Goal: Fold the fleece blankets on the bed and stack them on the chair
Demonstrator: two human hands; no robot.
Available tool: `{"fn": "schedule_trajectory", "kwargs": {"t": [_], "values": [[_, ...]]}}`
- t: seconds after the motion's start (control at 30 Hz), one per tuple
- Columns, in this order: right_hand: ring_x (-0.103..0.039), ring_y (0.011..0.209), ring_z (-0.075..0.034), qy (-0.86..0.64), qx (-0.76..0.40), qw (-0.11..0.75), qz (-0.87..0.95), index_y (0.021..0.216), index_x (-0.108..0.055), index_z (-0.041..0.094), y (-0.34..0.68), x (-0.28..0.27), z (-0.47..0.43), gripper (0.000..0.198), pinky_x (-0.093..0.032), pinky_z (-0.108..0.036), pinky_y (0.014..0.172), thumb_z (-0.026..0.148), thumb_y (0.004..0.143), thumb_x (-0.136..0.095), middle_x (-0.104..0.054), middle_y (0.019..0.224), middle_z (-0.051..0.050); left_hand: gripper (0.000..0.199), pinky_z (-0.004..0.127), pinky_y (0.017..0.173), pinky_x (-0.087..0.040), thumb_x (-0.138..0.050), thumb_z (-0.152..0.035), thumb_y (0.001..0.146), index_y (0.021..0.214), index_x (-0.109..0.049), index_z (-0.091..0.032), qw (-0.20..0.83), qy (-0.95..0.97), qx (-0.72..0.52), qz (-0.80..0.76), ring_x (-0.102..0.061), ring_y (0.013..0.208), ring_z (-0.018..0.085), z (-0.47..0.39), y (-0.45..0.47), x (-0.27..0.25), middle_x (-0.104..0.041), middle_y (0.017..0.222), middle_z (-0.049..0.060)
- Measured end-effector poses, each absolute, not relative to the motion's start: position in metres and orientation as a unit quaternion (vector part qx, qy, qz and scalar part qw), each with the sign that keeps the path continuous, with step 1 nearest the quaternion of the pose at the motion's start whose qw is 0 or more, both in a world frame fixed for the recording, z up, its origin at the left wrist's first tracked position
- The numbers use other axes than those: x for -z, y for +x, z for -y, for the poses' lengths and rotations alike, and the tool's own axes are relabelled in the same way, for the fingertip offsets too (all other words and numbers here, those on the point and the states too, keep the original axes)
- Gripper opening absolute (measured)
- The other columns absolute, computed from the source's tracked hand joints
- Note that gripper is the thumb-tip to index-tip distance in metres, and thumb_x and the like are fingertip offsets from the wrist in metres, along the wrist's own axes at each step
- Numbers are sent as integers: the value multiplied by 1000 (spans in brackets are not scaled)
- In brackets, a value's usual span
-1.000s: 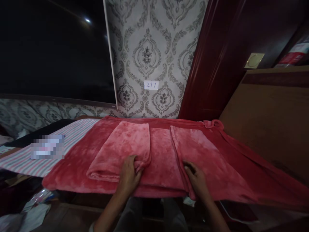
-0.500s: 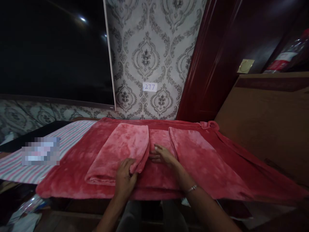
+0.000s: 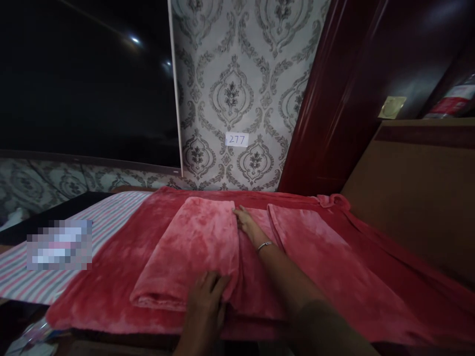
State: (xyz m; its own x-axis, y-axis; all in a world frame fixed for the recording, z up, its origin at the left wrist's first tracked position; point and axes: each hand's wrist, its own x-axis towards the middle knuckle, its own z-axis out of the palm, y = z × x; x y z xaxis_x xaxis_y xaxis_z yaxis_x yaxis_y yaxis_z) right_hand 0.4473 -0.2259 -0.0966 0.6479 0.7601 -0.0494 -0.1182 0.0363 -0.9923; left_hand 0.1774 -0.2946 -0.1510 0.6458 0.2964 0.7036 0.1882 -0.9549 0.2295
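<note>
A pink plush blanket [image 3: 193, 237] lies with its left part folded inward and its right part folded over too, a narrow strip showing between the two flaps. My left hand [image 3: 208, 299], slightly blurred, closes on the near right corner of the left flap, fingers on top and thumb by the edge. At that flap's far right corner, my right hand [image 3: 245, 222], with a silver bracelet at the wrist, pinches the edge. Its fingertips are partly hidden by the fabric. Beneath everything spreads a darker red plush cover [image 3: 122, 252].
On the left lies a striped cloth [image 3: 111, 212] bearing a pixelated item [image 3: 61, 244]. A big dark television screen [image 3: 85, 84] rises behind it. Back right stand a brown board [image 3: 415, 183] and a bottle [image 3: 452, 101]. A paper label [image 3: 237, 139] marks the patterned wall.
My right hand has moved away from me, from the gap between the flaps to the left flap's far corner. My left hand stays at the near corner. The view has shifted slightly.
</note>
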Motion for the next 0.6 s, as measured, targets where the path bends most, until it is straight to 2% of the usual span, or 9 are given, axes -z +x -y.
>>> {"fn": "schedule_trajectory", "kwargs": {"t": [0.07,0.13,0.23,0.33,0.47,0.6], "values": [[-71,78,-20,-609,-328,674,258,147,-42,21,451,94,216,75,-61,-35,71,23,76,-69,-74,106,-8,51,35,73,-56,-52,-4,73,116,-70,-24,67,908,-391,-133,-64,89,24,296,178,150,-67,100,9],[-71,83,-18,-607,-315,680,264,148,-43,23,454,92,210,79,-60,-34,76,16,73,-66,-73,113,-7,50,36,73,-55,-51,-3,74,115,-70,-24,69,903,-401,-139,-63,88,24,298,180,146,-66,99,9],[-70,97,-17,-613,-271,692,270,144,-50,26,465,89,207,76,-58,-32,87,10,70,-60,-68,130,-5,53,38,76,-54,-48,-2,75,117,-69,-24,84,891,-424,-139,-62,92,25,303,187,136,-65,101,10],[-64,114,-17,-635,-219,694,259,137,-58,25,482,93,217,72,-52,-31,99,7,68,-55,-63,139,-4,56,38,80,-54,-48,-3,76,124,-66,-25,117,910,-384,-106,-62,96,25,310,199,130,-64,106,11],[-61,122,-21,-676,-183,673,237,127,-65,20,499,110,235,66,-46,-35,107,4,63,-57,-66,134,-8,56,38,74,-50,-52,-3,71,119,-67,-25,128,941,-293,-108,-60,92,25,324,214,139,-64,101,10],[-61,121,-22,-693,-169,662,228,132,-61,20,503,121,236,69,-45,-38,108,6,65,-59,-67,132,-8,56,39,74,-45,-54,-1,65,115,-67,-24,99,938,-305,-130,-58,91,26,335,220,149,-65,100,9]]}}
